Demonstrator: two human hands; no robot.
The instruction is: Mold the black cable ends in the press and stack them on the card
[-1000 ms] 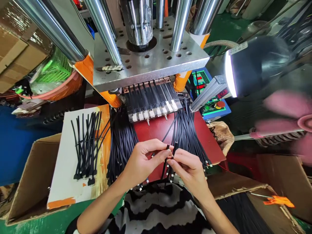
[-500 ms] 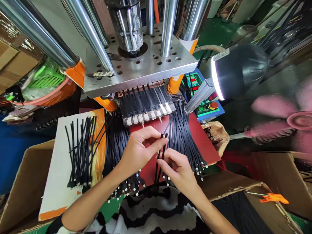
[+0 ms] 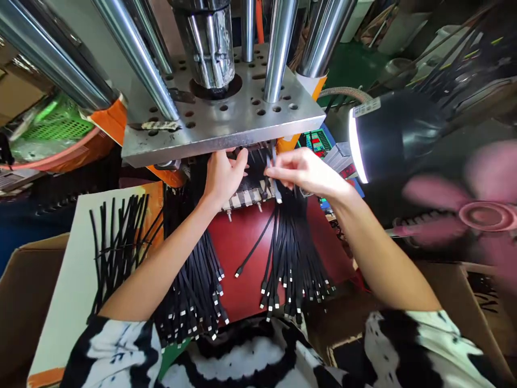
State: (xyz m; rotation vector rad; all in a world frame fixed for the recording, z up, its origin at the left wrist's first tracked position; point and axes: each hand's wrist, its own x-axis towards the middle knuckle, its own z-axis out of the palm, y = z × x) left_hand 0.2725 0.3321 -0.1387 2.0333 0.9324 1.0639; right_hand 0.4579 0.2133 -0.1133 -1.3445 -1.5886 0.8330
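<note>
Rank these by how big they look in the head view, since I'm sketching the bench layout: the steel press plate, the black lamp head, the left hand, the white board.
1. steel press plate
2. white board, partly cut off by the frame and sleeve, so unsure against the plate
3. black lamp head
4. left hand
</note>
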